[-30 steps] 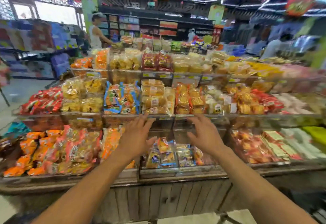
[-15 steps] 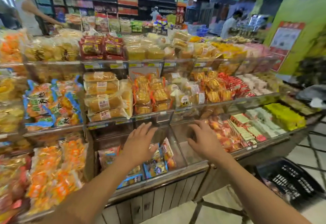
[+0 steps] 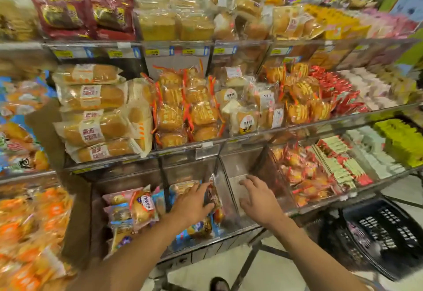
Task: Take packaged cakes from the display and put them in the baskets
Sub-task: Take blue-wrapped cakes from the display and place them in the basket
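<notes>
Packaged cakes [image 3: 142, 208] in pink and blue wrappers lie in a clear bin [image 3: 231, 210] on the lowest tier of the display. My left hand [image 3: 191, 203] is down in that bin, its fingers and thumb curled round a dark packaged cake [image 3: 211, 195] that stands against the bin's right wall. My right hand [image 3: 258, 199] hovers with relaxed, spread fingers over the neighbouring clear bin [image 3: 238, 167], which holds nothing that I can see. A black plastic basket [image 3: 384, 233] stands low at the right, below the display.
Tiers above hold bread loaves [image 3: 91, 116], orange-wrapped cakes [image 3: 183, 112] and red packets [image 3: 332, 84]. Orange packets [image 3: 34, 222] fill the bin at left. A metal stand leg [image 3: 247, 265] and tiled floor lie below. My shoe tip [image 3: 218, 285] shows at the bottom.
The view has swung down and closer to the lowest tier. Both hands dropped from above the bins; my left hand went into the cake bin and closed on a dark packet.
</notes>
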A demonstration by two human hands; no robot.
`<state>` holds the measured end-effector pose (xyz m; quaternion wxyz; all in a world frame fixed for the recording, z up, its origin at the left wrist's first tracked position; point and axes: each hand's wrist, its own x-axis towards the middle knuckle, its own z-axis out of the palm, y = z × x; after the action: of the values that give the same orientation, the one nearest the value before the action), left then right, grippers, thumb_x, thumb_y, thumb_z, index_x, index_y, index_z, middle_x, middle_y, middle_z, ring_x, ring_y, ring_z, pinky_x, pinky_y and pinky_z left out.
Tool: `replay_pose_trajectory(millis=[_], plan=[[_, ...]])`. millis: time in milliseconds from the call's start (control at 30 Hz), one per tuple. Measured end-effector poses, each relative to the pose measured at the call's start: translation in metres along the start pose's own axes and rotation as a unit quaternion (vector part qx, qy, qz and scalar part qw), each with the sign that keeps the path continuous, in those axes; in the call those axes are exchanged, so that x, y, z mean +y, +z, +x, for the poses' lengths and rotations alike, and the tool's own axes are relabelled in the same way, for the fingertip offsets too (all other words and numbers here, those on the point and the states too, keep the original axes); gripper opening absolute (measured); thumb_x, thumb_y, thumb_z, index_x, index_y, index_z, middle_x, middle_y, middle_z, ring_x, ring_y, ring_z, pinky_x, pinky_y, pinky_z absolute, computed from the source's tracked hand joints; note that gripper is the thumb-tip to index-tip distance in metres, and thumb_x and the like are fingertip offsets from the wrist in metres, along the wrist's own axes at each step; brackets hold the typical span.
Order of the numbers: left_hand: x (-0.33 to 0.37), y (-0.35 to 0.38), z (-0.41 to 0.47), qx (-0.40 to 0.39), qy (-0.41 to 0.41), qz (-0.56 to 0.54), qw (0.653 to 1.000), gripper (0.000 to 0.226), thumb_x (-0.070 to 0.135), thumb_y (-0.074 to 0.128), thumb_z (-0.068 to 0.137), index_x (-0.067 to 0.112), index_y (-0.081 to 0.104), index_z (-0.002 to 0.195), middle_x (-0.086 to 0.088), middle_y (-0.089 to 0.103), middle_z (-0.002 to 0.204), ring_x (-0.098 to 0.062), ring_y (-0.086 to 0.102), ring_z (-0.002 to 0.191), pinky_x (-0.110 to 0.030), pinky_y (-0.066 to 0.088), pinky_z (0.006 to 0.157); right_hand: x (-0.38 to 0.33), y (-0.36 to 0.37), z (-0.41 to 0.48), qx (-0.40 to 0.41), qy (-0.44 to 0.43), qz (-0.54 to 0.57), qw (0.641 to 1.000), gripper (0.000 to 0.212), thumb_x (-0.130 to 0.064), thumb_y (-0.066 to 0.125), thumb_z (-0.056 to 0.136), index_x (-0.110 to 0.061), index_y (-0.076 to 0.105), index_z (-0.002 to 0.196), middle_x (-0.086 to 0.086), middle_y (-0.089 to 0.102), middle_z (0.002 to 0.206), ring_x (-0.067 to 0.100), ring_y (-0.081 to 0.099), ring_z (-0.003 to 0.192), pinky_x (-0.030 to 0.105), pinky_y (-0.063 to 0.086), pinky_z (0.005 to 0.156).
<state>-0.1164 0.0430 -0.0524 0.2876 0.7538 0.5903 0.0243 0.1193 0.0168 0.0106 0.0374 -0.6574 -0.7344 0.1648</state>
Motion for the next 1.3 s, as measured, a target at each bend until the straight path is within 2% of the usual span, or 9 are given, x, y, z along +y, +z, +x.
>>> replay_pose_trajectory(millis=[200,267,367,500,633,867,1067,1233,1300], plan=[[0.005,0.049,0.057,-0.052,-0.149,-0.133,0.978,0.078,0.052,0.060,0.097,0.024,0.024,0.161,-0.010,0.061,0.140,-0.031,0.063,0.120,-0.041,0.052,0.100,0.039,0.046,0.046,-0.089,-0.047,0.012,0.995,0.077,-0.056,0.029,0.079,-0.022,0.047,0.145,0.005,0.036,0.157,0.030,0.040,0.141,0.044,0.040,0.113],[0.010,0.061,0.074,-0.049,-0.194,-0.155,0.967,0.066,0.043,0.059,0.101,0.020,0.033,0.157,-0.009,0.059,0.143,-0.032,0.058,0.128,-0.037,0.047,0.103,0.050,0.057,0.057,-0.104,-0.067,0.000,0.992,0.081,-0.057,0.023,0.076,-0.023,0.046,0.145,0.004,0.037,0.156,0.029,0.042,0.140,0.044,0.042,0.110],[0.015,0.078,0.098,-0.048,-0.247,-0.184,0.950,0.063,0.034,0.059,0.101,0.017,0.035,0.156,-0.010,0.049,0.153,-0.032,0.050,0.137,-0.036,0.041,0.109,0.068,0.071,0.069,-0.123,-0.080,-0.001,0.989,0.077,-0.054,0.024,0.077,-0.023,0.046,0.144,0.003,0.040,0.155,0.028,0.044,0.137,0.045,0.043,0.108],[0.011,0.105,0.126,-0.029,-0.303,-0.229,0.924,0.049,0.047,0.060,0.099,0.019,0.055,0.139,-0.011,0.065,0.134,-0.032,0.064,0.120,-0.039,0.052,0.100,0.091,0.091,0.077,-0.149,-0.090,0.013,0.985,0.068,-0.051,0.029,0.084,-0.025,0.046,0.144,0.000,0.039,0.155,0.023,0.041,0.138,0.042,0.040,0.112],[-0.002,0.123,0.146,-0.012,-0.345,-0.251,0.904,0.054,0.060,0.066,0.089,0.025,0.054,0.128,-0.006,0.069,0.118,-0.032,0.068,0.107,-0.041,0.055,0.093,0.101,0.093,0.081,-0.150,-0.098,0.038,0.983,0.055,-0.041,0.046,0.088,-0.030,0.047,0.142,-0.005,0.040,0.153,0.018,0.041,0.137,0.038,0.040,0.112],[0.001,0.103,0.135,0.011,-0.335,-0.316,0.887,0.037,0.033,0.067,0.086,0.026,0.061,0.121,-0.002,0.072,0.109,-0.025,0.069,0.098,-0.036,0.055,0.090,0.096,0.080,0.087,-0.156,-0.106,0.089,0.978,0.055,-0.034,0.052,0.086,-0.029,0.050,0.141,-0.007,0.041,0.151,0.016,0.042,0.139,0.037,0.039,0.115],[0.006,0.057,0.070,0.078,-0.319,-0.449,0.831,0.046,0.011,0.069,0.093,0.016,0.052,0.135,-0.003,0.070,0.114,-0.024,0.068,0.103,-0.040,0.057,0.092,0.070,0.056,0.105,-0.162,-0.150,0.103,0.970,0.038,-0.030,0.054,0.095,-0.028,0.059,0.132,-0.006,0.059,0.128,0.014,0.057,0.115,0.031,0.046,0.098],[-0.004,0.022,-0.007,0.105,-0.305,-0.545,0.774,0.048,0.010,0.078,0.086,0.029,0.054,0.123,-0.002,0.073,0.115,-0.021,0.070,0.108,-0.047,0.054,0.102,0.030,0.073,0.121,-0.202,-0.201,0.079,0.955,0.025,-0.028,0.057,0.097,-0.029,0.066,0.120,-0.009,0.060,0.104,0.017,0.062,0.099,0.026,0.046,0.087],[-0.012,0.017,-0.033,0.128,-0.301,-0.562,0.760,0.041,0.010,0.079,0.087,0.029,0.060,0.117,-0.001,0.076,0.111,-0.017,0.072,0.103,-0.041,0.056,0.098,0.014,0.092,0.126,-0.215,-0.223,0.061,0.949,0.025,-0.031,0.058,0.096,-0.028,0.063,0.120,-0.004,0.066,0.107,0.019,0.063,0.100,0.028,0.045,0.095]])
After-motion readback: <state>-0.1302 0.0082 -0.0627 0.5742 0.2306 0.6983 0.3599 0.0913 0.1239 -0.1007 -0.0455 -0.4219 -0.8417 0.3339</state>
